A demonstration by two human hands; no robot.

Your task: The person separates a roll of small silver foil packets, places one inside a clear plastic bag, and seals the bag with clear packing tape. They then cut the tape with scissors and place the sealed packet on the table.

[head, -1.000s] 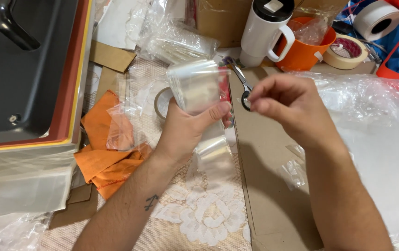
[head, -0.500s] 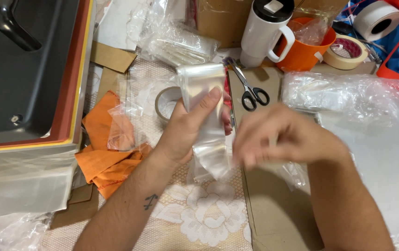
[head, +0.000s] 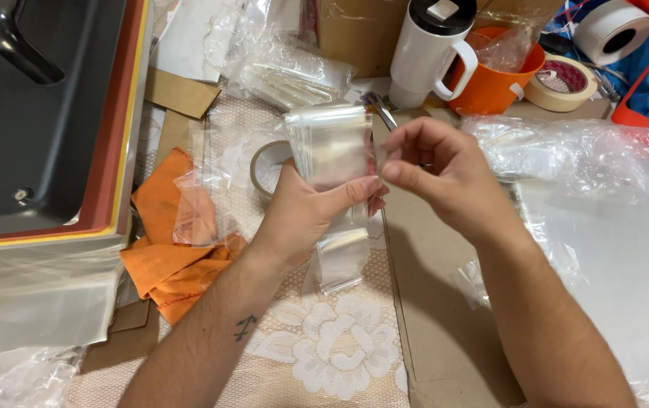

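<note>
Both forearms are bare, and the left forearm [head: 211, 347] carries a small dark tattoo [head: 244, 327]

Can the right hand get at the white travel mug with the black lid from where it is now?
Probably yes. The right hand is at the stack of clear bags held by the left hand, and the white travel mug stands just beyond it, handle toward the orange cup. Nothing visibly blocks the way.

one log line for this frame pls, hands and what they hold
left hand: grips stack of clear bags | right hand: pinches stack's right edge | behind: white tumbler, orange cup
</note>
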